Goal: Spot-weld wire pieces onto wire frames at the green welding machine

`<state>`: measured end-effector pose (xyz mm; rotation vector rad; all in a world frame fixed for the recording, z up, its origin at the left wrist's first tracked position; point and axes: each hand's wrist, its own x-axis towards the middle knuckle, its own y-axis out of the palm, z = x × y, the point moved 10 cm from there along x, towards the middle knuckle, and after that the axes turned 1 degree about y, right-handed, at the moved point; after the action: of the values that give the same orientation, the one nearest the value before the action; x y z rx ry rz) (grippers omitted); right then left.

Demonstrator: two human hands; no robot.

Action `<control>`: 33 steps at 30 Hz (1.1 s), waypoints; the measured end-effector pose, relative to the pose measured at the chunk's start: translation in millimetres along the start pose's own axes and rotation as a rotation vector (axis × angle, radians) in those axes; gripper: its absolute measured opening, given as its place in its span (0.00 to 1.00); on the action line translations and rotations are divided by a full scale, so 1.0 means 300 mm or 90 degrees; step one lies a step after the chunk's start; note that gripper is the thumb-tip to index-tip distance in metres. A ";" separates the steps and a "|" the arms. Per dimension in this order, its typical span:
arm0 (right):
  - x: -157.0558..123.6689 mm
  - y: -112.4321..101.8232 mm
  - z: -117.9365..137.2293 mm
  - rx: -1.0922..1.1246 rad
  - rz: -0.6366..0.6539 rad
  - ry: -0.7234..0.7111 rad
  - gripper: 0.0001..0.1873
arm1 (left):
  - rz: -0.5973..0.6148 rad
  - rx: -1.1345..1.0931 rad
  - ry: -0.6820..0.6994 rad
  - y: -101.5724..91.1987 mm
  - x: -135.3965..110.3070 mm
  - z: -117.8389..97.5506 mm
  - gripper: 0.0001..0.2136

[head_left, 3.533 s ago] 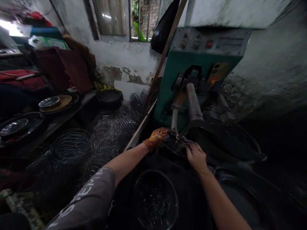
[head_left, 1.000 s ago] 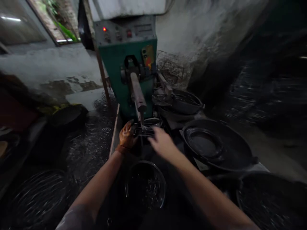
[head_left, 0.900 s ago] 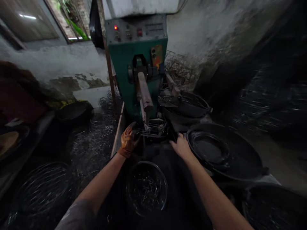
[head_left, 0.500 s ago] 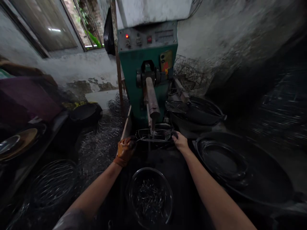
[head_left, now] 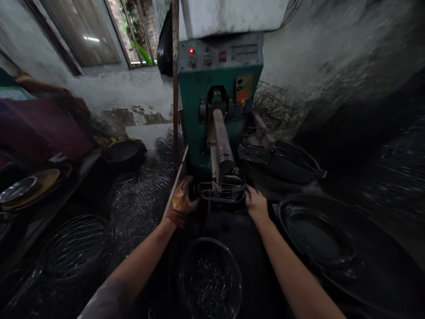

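Observation:
My right hand (head_left: 256, 204) pinches the right end of a wire frame (head_left: 206, 198), a rounded shape with thin cross wires. The frame lies under the tip of the lower electrode arm (head_left: 215, 166) of a green spot welder (head_left: 194, 124). To the left of the frame, my left hand (head_left: 182, 199) wears an orange-brown glove. Its fingers and thumb are apart, somewhat blurred, and no held piece shows in it. Below both hands stands a clear bowl (head_left: 239, 283) with many short metal wire pieces (head_left: 209, 283).
Heaped wire rings (head_left: 139, 195) lie on the left, with a round wire rack (head_left: 78, 243) nearer. Wide dark pans (head_left: 372, 248) stand on the right, one bearing wire hoops (head_left: 318, 230). A phone (head_left: 244, 87) is fixed to the welder. A board edge (head_left: 175, 184) rises beside my left hand.
The view has shifted, so the scene sits farther right. My left hand has turned and its fingers have opened from a closed grip. My right hand still holds the wire frame.

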<state>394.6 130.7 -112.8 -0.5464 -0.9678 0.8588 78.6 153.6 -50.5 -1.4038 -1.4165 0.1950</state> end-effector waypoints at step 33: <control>0.070 -0.158 0.139 -0.053 0.218 -0.031 0.11 | -0.097 -0.089 0.096 -0.037 0.028 -0.210 0.13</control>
<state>382.1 122.7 -48.1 -0.7800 -0.9720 1.1456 120.5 123.1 -12.2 -1.3855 -1.4268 -0.1085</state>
